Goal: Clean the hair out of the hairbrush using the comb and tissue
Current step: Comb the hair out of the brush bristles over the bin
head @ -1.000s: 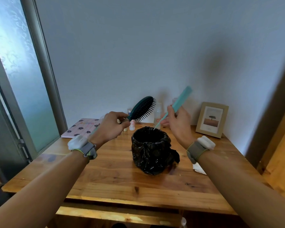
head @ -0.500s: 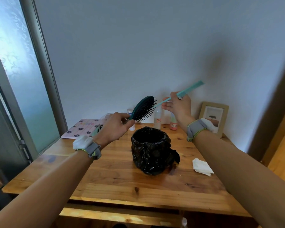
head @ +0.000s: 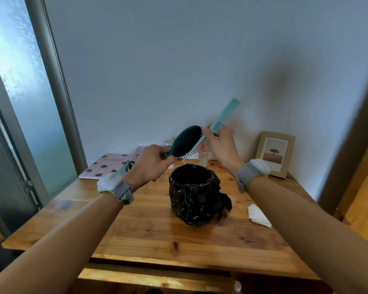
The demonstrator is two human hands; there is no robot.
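A wooden table point(head: 136, 228) stands against a pale wall, with a small bin point(head: 194, 195) lined in black plastic near its middle. Just above and behind the bin, the left hand point(head: 151, 164) curls around the handle of a dark teal brush point(head: 186, 141), bristles facing the viewer and turned to the right. The right hand point(head: 220, 145), also above the bin, pinches a light teal comb point(head: 218, 122); the comb slants upward to the right, and its thin tail end lies across the bristles. A crumpled white tissue point(head: 258, 215) lies on the table to the right of the bin. Behind the bin to the right, a picture frame point(head: 274, 153) leans on the wall; to the left lies a pink patterned pad point(head: 106, 165)
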